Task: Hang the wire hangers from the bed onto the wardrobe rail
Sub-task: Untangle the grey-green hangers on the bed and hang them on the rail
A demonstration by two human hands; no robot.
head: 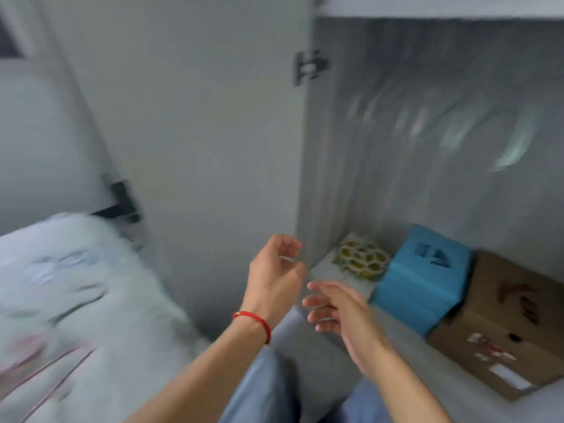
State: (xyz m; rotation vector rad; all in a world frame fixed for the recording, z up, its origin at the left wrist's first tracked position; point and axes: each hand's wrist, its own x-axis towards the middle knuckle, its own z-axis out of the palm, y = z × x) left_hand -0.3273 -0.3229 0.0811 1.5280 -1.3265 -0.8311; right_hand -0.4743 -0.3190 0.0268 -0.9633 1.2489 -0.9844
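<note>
The tall pale grey wardrobe door (183, 111) stood open beside the rumpled white bed (61, 300), where faint thin lines may have been wire hangers, too smeared to confirm; a blind grab risked snagging bedding. The left hand (274, 279), loosely curled, and right hand (338, 312), fingers spread, both held nothing, near 1 smooth blue box (424, 279)

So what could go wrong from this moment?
Both hands look empty: the left hand is loosely curled and the right hand open, so no hanger seems picked up yet. The frame is badly blurred, so hangers on the bed are hard to spot. Boxes on the wardrobe floor could get knocked when reaching in.
</note>
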